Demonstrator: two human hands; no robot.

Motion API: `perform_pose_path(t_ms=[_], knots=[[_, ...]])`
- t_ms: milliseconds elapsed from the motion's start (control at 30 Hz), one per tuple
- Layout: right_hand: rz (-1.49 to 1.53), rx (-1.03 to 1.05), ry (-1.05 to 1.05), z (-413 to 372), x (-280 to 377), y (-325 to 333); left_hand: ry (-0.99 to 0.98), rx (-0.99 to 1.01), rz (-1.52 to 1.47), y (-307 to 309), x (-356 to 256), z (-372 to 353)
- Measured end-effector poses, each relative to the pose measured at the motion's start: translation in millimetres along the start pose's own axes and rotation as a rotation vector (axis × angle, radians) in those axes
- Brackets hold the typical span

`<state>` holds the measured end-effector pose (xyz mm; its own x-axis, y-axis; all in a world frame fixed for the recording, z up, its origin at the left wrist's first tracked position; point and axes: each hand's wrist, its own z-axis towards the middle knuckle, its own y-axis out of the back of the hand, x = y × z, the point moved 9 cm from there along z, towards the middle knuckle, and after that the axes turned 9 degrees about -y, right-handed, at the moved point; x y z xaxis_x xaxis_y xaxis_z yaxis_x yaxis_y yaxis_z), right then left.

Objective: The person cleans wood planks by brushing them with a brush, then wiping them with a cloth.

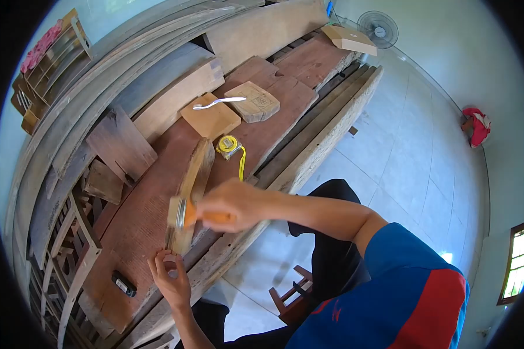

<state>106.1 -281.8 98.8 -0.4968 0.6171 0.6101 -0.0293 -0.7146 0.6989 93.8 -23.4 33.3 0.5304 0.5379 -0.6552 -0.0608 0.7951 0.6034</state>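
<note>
My right hand (230, 205) is closed around the orange handle of a paintbrush (177, 212). The brush's pale bristles and metal band lie over a long, narrow piece of wood (195, 174) with rough, darker edges. At the near end of that piece, my left hand (172, 276) has its fingers and thumb curled against the wood, gripping it. Just beyond the far end sits a yellow tape measure (229, 145) with some tape pulled out. A white toothbrush (218, 103) rests across a tan square board (208, 119) and a thicker wood block (253, 102).
A reddish-brown plank (140, 232) serves as the work surface. A small black object (124, 284) lies near its left end. Stacked boards (157, 35) and a wooden frame (78, 244) line the far side. A stool (291, 296) and a fan (378, 30) stand on the tiled floor.
</note>
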Motion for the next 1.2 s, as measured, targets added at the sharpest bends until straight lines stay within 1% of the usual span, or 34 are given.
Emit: perform_pose_path(t_ms=[67,100,200,300,400,433,467,533,600,633,667,700,733,767,867,900,933,1000,1100,1200], knots=[[-0.034,-0.178,-0.247,5,-31,31,-0.001,0.011,0.016,-1,-3,1],[-0.206,-0.264,-0.264,7,-35,43,-0.002,0.007,0.027,0,-5,2],[-0.064,-0.208,-0.139,1,-8,23,0.004,-0.004,-0.002,-1,-6,5],[-0.074,-0.053,0.081,-11,36,-19,0.007,-0.007,0.013,-5,-2,12],[0.032,-0.184,-0.145,-1,0,20,-0.014,0.013,0.051,-5,-4,14],[-0.111,-0.255,-0.212,5,-12,36,-0.033,0.011,0.071,-3,-5,19],[-0.274,-0.306,-0.221,9,-22,45,-0.012,0.001,0.058,-2,-5,21],[-0.125,-0.295,-0.1,9,-20,41,0.022,-0.007,0.025,-3,-3,23],[0.093,-0.172,0.018,2,5,13,-0.024,0.0,0.081,-1,-2,25],[0.075,-0.066,0.081,-1,19,-5,-0.043,0.009,0.106,0,-4,29],[0.047,-0.056,0.084,-5,23,-10,-0.059,0.034,0.125,-5,-4,30],[0.021,-0.043,0.077,-4,22,-10,-0.058,0.003,0.035,-7,0,30],[-0.002,-0.03,0.074,-2,18,-9,-0.03,0.021,0.034,-11,0,24],[0.086,-0.047,-0.032,6,1,-1,-0.015,0.019,0.038,-9,-2,26],[-0.153,-0.262,-0.157,17,-44,28,-0.022,0.001,0.042,-5,-2,28],[-0.114,-0.231,-0.156,18,-31,35,-0.034,0.002,0.042,-5,0,28],[-0.126,-0.249,-0.086,18,-23,28,-0.036,-0.01,0.023,-5,2,30],[0.031,-0.152,-0.011,12,-2,1,-0.012,-0.005,-0.013,-8,10,26],[-0.02,0.145,0.193,3,28,-41,-0.023,-0.009,-0.063,-10,16,26],[0.015,0.081,0.089,24,2,-17,-0.009,0.041,0.019,-10,18,28]])
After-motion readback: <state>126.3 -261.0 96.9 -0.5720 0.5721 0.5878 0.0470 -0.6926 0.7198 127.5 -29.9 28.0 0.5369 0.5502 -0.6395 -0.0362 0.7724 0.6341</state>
